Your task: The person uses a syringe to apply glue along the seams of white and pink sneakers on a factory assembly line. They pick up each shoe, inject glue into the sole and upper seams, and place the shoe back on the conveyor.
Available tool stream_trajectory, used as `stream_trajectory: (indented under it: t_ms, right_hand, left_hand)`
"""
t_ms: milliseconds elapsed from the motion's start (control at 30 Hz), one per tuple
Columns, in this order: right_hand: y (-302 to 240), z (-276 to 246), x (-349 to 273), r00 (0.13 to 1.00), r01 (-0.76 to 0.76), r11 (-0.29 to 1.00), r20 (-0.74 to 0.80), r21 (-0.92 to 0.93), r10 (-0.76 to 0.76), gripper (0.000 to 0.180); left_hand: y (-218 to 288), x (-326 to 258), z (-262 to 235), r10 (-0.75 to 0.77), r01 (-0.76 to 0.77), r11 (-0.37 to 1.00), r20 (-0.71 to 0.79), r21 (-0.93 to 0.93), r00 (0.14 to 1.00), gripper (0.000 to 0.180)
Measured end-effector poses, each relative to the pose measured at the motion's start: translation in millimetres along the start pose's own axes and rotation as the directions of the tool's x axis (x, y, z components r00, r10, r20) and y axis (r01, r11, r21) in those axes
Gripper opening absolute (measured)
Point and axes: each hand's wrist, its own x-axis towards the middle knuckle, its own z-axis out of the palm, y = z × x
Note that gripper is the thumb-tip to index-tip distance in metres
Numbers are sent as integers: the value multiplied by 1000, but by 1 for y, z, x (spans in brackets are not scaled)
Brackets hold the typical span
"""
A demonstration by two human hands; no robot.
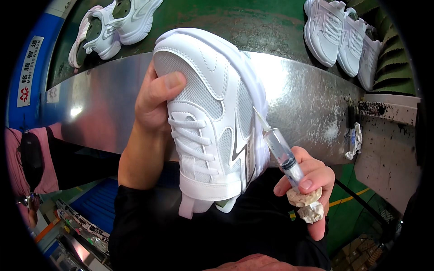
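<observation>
At lower right of the frame our right hand (309, 180) pinches 1 syringe (280, 149) plus a rag wad (307, 203). Our left hand (153, 97) wraps the toe of 1 white sneaker (212, 122) at center: light, soft mesh, probably best gripped by its sole. Beyond, 5 sneakers (343, 36) wait.

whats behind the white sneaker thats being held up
Behind the white mesh lace-up sneaker runs a shiny curved metal guard, then a dark green conveyor belt. The left hand grips its toe; the sneaker hides that hand's fingers.
</observation>
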Motion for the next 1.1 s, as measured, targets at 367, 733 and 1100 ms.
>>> stream_trajectory:
  t_ms: [367,733,1100]
  right_hand:
    - [-3,-2,-16,997,-72,997,11,-21,72,81]
    - [-4,0,-35,995,-102,995,-2,10,102,81]
    - [-12,4,-65,979,-189,977,-55,98,195,80]
  left_hand:
    - [-2,4,0,-12,13,1000,42,-23,999,39]
    - [-6,7,-4,-32,32,999,0,-23,999,37]
    - [-14,10,-21,-114,118,967,30,-225,993,40]
